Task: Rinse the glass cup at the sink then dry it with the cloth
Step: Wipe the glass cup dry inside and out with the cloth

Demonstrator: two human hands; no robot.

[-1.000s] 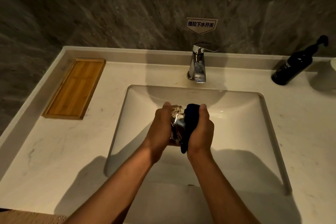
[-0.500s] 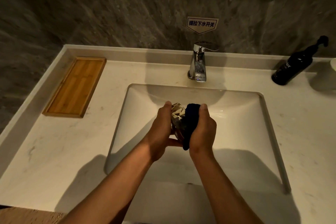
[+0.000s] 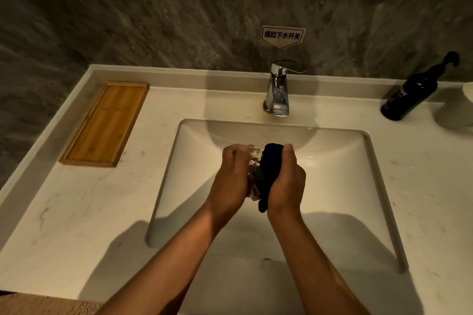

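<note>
Over the middle of the white sink, my left hand grips a faceted glass cup, which shows only between my two palms. My right hand is closed around a dark blue cloth and presses it against the cup's right side. A tail of the cloth hangs below my right wrist. Most of the cup is hidden by my fingers and the cloth.
A chrome faucet stands behind the basin, with no water running. A bamboo tray lies on the counter at the left. A black pump bottle and a white object stand at the far right.
My hands stay over the basin. The left hand's grip has shifted on the cup, so less glass shows between the palms, and the cloth stays pressed against it.
</note>
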